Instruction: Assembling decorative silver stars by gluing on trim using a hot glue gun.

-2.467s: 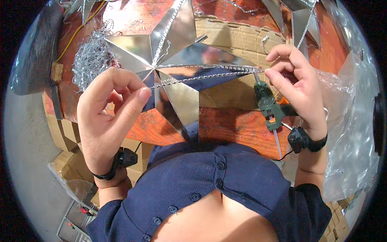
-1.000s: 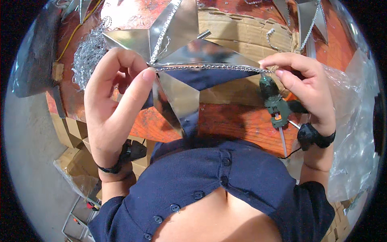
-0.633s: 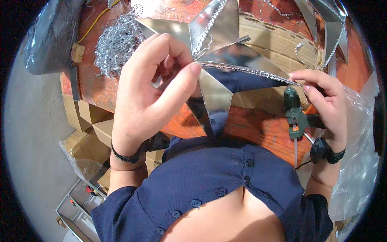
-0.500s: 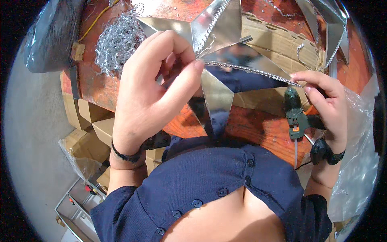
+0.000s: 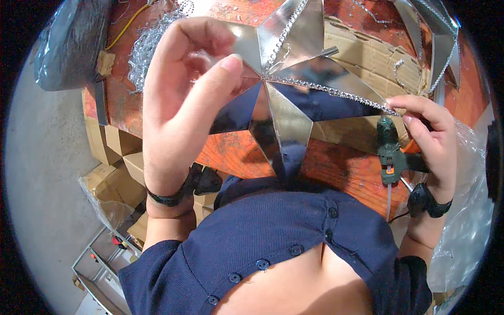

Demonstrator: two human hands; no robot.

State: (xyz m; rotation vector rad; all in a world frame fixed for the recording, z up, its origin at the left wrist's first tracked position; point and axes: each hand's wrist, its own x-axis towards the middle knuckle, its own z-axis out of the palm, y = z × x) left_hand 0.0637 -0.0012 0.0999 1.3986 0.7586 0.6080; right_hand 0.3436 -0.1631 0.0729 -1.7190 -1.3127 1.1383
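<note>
A shiny silver, many-pointed metallic star (image 5: 290, 118) lies in front of me on the table and cardboard. One rhinestone chain (image 5: 336, 93) runs from its centre along the ridge of the right-hand point; another runs up the upper point. My right hand (image 5: 433, 126) pinches the chain's outer end at the right tip between thumb and finger. My left hand (image 5: 176, 100) hovers over the star's left side, fingers curled, thumb apart from them, and nothing visible in it. Just below the right tip is a dark green glue gun (image 5: 388, 152) with a glue stick in its back.
A heap of silver chain (image 5: 144, 60) sits at the back left, beside a dark wrapped bundle (image 5: 71, 47). Flattened cardboard (image 5: 362, 52) lies under the star. Another silver star (image 5: 441, 44) is at the far right. Clear plastic (image 5: 462, 226) hangs at the right edge; boxes (image 5: 113, 184) stand below left.
My left hand has moved away from the star's centre, leftward, and its thumb and fingers have parted. My right hand keeps its pinch at the tip. The whole view has shifted slightly.
</note>
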